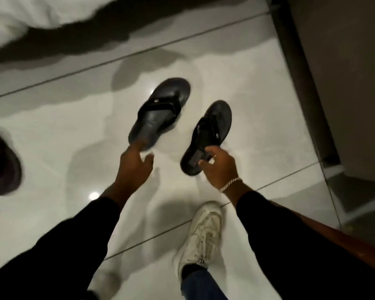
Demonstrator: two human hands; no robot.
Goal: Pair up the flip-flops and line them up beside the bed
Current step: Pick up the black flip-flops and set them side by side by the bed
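Glossy pale floor tiles [59, 137] fill the view beside white bedding [20, 16] at 11 o'clock. A dark shoe [2, 163] sits blurred at 9 o'clock. Toward centre, the left hand [134, 167] spreads its fingers wide, fingertips touching the heel of the left flip-flop [160, 111]. At 2 o'clock from it, the right hand [220, 165], wearing a chain bracelet [230, 184], pinches the heel of the right flip-flop [208, 135]. A white sneaker [201, 234] stands at 6 o'clock.
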